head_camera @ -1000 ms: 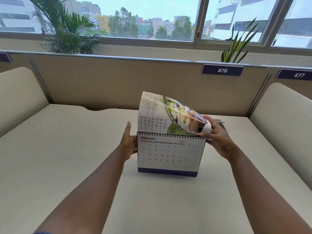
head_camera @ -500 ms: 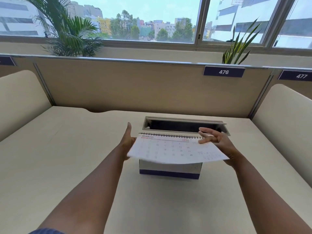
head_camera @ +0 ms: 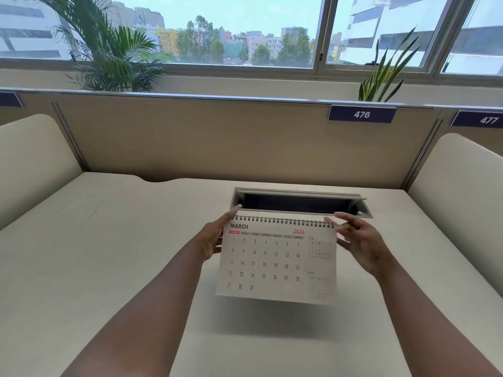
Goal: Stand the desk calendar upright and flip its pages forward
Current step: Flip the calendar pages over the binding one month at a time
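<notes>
While the left hand (head_camera: pixel 211 240) braces the left edge of the white spiral-bound desk calendar (head_camera: pixel 272 257), one digit straight up, the rest hidden, can't tell, the calendar stands mid-way on the cream desk (head_camera: pixel 109 254), showing March 2026, just near of the open grey cable hatch (head_camera: pixel 299 204). At its top right corner, the right hand (head_camera: pixel 364 246), fingers spread, loosely bent.

My desk calendar (head_camera: pixel 277 262) shows a white page with dark grey numerals, red Sundays, a red 2026 and black wire loops. The surface (head_camera: pixel 109 254) is plain cream; the 476 label (head_camera: pixel 362 114) navy with white digits.
</notes>
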Available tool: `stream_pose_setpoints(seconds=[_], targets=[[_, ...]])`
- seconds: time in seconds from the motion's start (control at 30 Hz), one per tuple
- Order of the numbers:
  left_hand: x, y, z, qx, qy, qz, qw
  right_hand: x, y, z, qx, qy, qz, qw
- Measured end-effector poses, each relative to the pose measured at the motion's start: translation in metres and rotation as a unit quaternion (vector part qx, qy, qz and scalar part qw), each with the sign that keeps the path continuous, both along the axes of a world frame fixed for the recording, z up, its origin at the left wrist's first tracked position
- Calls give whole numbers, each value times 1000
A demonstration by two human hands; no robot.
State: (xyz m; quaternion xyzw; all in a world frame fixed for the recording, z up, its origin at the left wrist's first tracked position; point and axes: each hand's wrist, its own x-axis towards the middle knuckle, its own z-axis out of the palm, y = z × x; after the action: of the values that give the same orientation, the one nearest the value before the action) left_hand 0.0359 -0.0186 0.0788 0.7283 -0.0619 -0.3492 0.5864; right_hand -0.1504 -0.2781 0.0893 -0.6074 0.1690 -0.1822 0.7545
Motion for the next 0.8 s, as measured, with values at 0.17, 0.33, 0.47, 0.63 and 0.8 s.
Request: stream_pose_setpoints(seconds=[0.17,0.33,0.47,0.63,0.8], targets=[[1,0,1,-27,14,13,999,7,-4,-13,-4,165,-60,984],[0,-2,-2,-45,12,27,999,19,9,-27,-36,320,32,946],[1,-1,-1,-49,21,22,998,22,12,-27,-38,326,37,944],[1,-3,3,-55,27,27,998,23,5,-25,-60,340,54,937],[2,-3,3,-58,23,29,998,27,0,-24,-56,339,63,937]])
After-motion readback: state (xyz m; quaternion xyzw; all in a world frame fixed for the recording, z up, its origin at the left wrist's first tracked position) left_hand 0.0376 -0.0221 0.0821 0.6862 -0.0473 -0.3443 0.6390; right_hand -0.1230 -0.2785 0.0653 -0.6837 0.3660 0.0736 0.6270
